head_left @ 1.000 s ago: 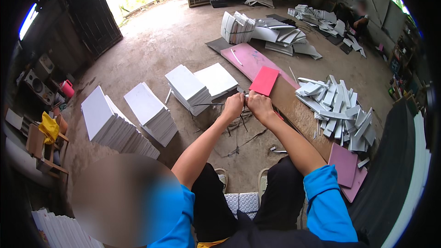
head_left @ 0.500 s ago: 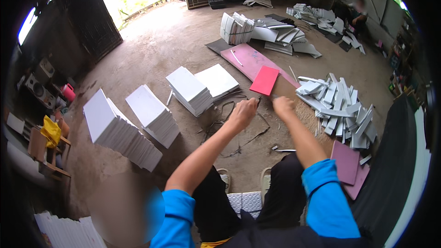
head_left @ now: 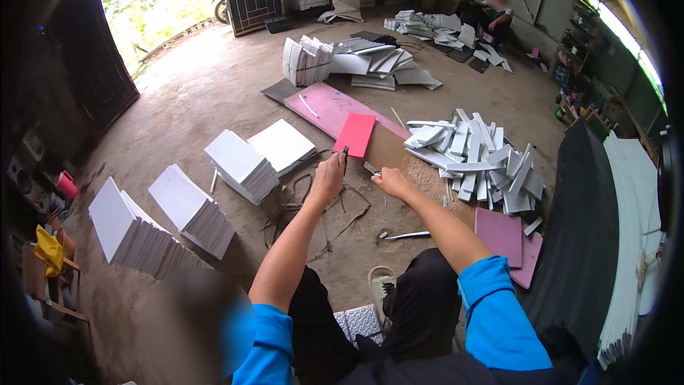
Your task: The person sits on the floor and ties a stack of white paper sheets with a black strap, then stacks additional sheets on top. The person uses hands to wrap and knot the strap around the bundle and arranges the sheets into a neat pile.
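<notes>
My left hand (head_left: 329, 177) is closed around a small dark object (head_left: 346, 151), upright at the near edge of a red rectangular sheet (head_left: 360, 130). To its right, my right hand (head_left: 393, 182) grips a short grey tool (head_left: 371, 169), its end pointing toward the left hand. Their exact kinds are too small to tell. The red sheet lies on a long pink board (head_left: 324, 110) and a brown board (head_left: 392, 148). Below the hands, dark straps (head_left: 360, 207) lie loosely on the floor, with a thin long-handled tool (head_left: 405, 236) nearby.
Stacks of white sheets (head_left: 242, 160) stand at left. A heap of white strips (head_left: 491, 153) lies right, near purple-pink sheets (head_left: 499, 235) and a leaning black sheet stack (head_left: 570, 221). Bundled white boards (head_left: 306, 60) lie farther off. Another person (head_left: 491, 18) sits at the far right.
The view has turned right, so the scene sits farther left. My hands are slightly farther apart, and each still grips its item near the red sheet.
</notes>
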`<action>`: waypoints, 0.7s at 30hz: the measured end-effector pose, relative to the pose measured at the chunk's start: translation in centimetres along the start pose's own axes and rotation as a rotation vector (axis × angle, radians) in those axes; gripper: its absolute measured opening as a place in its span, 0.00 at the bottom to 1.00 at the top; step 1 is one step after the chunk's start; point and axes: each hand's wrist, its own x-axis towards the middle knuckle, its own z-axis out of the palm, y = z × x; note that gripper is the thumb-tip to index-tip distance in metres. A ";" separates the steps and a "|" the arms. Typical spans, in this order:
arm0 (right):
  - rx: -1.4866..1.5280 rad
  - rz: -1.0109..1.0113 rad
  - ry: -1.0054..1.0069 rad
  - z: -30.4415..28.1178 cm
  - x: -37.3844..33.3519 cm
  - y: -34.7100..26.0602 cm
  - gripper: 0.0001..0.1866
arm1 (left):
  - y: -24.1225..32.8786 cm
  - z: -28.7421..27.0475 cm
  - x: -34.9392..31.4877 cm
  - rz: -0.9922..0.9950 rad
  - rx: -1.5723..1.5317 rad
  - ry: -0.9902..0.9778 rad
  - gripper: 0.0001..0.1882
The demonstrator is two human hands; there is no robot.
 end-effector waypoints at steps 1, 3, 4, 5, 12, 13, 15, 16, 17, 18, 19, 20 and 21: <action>-0.027 -0.011 -0.025 -0.1 0.3 0.8 0.20 | 0.4 1.0 0.3 -0.001 -0.011 -0.026 0.17; -0.081 -0.036 -0.075 -0.3 1.0 2.4 0.18 | 0.8 2.4 0.8 0.024 -0.012 -0.067 0.16; -0.113 -0.041 -0.061 0.0 1.2 3.7 0.18 | 0.7 3.3 1.0 0.034 -0.010 -0.077 0.16; -0.145 -0.047 -0.048 0.2 1.4 5.2 0.18 | 0.6 4.2 1.3 0.043 -0.007 -0.087 0.16; 0.023 0.046 -0.018 3.0 5.0 15.5 0.26 | -1.3 12.0 4.1 -0.049 -0.054 -0.222 0.16; 0.042 0.086 -0.003 4.1 5.5 17.1 0.28 | -1.4 13.3 4.4 -0.051 -0.069 -0.279 0.16; 0.069 0.099 0.087 6.6 6.8 20.0 0.30 | -1.9 16.0 5.0 -0.037 -0.084 -0.342 0.17; 0.093 0.101 0.127 8.3 7.4 21.0 0.32 | -2.6 17.4 5.1 -0.050 -0.078 -0.346 0.17; 0.057 0.081 0.203 9.8 7.6 21.8 0.33 | -3.4 19.0 5.1 -0.064 -0.077 -0.353 0.17; -0.003 0.099 0.203 11.1 8.1 22.6 0.30 | -4.1 20.6 5.1 -0.077 -0.076 -0.361 0.17; 0.005 0.115 0.188 12.5 8.4 22.9 0.30 | -5.2 22.2 4.8 -0.161 -0.107 -0.378 0.17; 0.008 0.137 0.184 13.5 8.7 23.2 0.29 | -5.8 23.5 4.3 -0.225 -0.132 -0.401 0.17; 0.008 0.136 0.188 14.5 8.7 23.5 0.28 | -6.3 24.8 3.7 -0.290 -0.154 -0.423 0.17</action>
